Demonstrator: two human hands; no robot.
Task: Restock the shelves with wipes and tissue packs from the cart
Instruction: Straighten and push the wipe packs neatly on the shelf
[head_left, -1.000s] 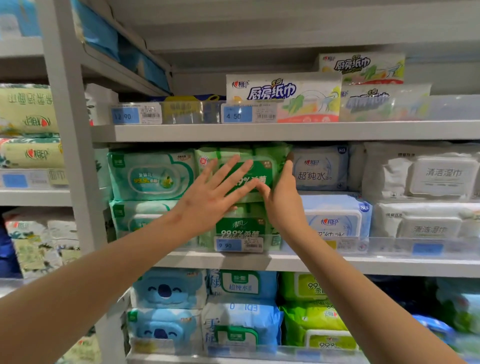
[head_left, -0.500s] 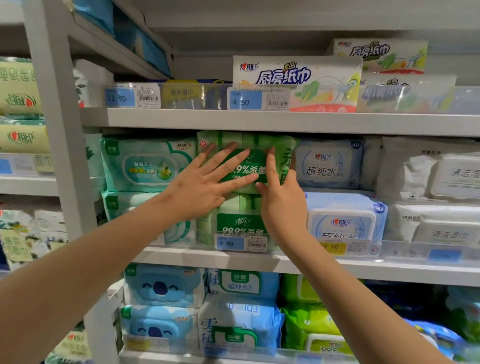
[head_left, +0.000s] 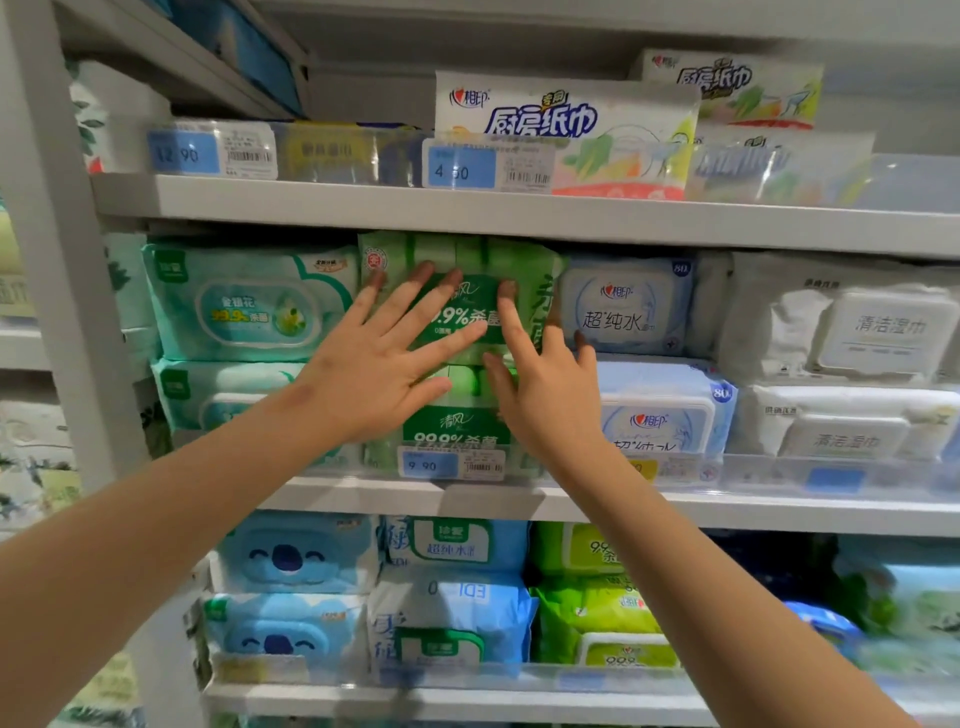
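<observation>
A green wipes pack (head_left: 470, 260) sits on top of a second green pack (head_left: 457, 426) on the middle shelf (head_left: 779, 512). My left hand (head_left: 374, 364) lies flat against the upper pack's front, fingers spread and straight. My right hand (head_left: 540, 384) presses the same pack's right part with straight fingers. Neither hand grips anything. The upper pack fills the gap up to the shelf above (head_left: 519, 213).
Teal wipes packs (head_left: 244, 306) stand left of the green stack, blue-white packs (head_left: 628, 306) and white packs (head_left: 878, 332) to the right. Kitchen paper packs (head_left: 566, 119) sit on the upper shelf. Blue and green packs (head_left: 296, 556) fill the lower shelf. A grey upright post (head_left: 57, 260) stands at left.
Both hands stayed on the upper green pack. My right hand turned from its edge to lie flatter on the front, and the pack sits further back in the shelf.
</observation>
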